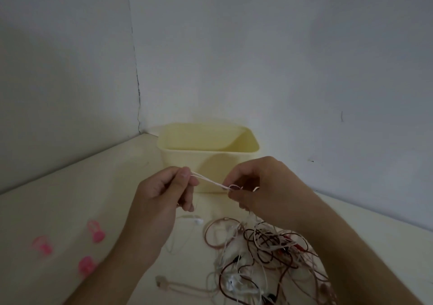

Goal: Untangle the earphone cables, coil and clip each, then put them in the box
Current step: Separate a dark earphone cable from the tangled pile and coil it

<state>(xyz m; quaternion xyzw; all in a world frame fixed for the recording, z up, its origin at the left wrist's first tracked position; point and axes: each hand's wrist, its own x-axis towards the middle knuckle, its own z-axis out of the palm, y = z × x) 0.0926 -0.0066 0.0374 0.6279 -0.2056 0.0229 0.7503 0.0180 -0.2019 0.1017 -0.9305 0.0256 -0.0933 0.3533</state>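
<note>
Both hands pulling one pale strand taut above the bench.

My left hand (164, 187) and right hand (260, 187) each pinch the white cable (208, 181) just before the cream box (208, 150); the tangled earphone cables (264, 253) lie near right, three pink clips (68, 246) near left.

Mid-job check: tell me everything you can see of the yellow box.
The box is pale yellow, looks like smooth plastic, rectangular with rounded corners and a thin rolled rim. It stands upright and open-topped on the table, back in the wall corner. No cable shows in the visible part of its inside. Both hands hold a cable in front of its near wall; nothing visibly touches it.
</note>
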